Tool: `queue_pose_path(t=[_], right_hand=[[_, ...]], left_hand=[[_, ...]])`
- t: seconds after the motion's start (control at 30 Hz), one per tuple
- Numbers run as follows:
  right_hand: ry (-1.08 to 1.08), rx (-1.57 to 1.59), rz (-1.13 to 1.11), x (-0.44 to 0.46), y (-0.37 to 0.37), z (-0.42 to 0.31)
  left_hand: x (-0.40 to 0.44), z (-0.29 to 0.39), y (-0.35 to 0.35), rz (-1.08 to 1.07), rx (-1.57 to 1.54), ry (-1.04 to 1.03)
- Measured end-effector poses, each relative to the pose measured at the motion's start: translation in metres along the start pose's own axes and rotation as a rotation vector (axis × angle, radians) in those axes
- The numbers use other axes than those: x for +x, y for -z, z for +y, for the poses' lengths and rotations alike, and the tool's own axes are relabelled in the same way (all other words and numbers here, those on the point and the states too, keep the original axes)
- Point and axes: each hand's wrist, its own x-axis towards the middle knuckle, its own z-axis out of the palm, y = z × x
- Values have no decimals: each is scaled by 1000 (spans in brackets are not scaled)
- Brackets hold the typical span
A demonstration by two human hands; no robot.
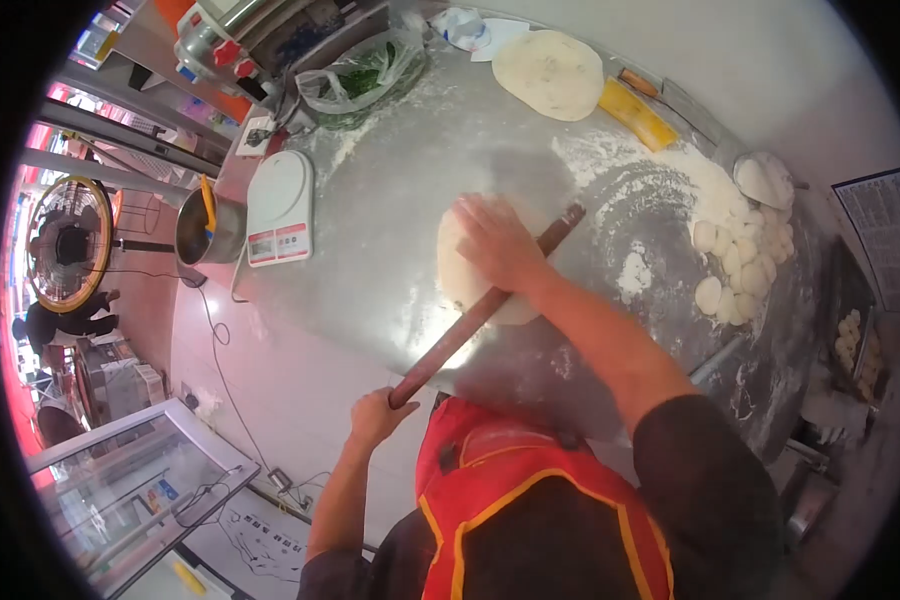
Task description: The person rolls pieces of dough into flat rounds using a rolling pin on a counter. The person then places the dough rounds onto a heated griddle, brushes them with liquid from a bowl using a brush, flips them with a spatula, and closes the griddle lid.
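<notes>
A round, flat sheet of dough (454, 268) lies on the metal table (390, 190). Across it slants a dark wooden rolling pin (450, 342), its near end past the table's front edge. My left hand (375, 415) is wrapped round that near end. Over the dough, on the far side of the pin, my right hand (492, 240) rests with its palm down and fingers stretched out; its wrist crosses above the pin.
A white scale (280, 210) and a metal pot (210, 228) stand left. Greens in a plastic bag (360, 80), another dough sheet (548, 75) and a yellow tool (637, 113) lie at the back. Several dough pieces (735, 270) sit in flour at the right.
</notes>
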Motion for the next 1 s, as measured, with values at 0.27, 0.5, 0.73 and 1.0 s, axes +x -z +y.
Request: queue_pose_path(t=[0.27,0.5,0.73,1.0], right_hand=[[-161,1,-182,-165,64,-4],[-521,235,-56,11,0,47],[-209,453,-725,89,-17,26],[83,531,-553,147,-93,-43]], left_hand=[[-28,30,-62,34,-50,-161],[-30,12,-42,269,-47,-281],[-18,-9,-24,249,-52,-275],[-9,-10,2,245,-15,-361]])
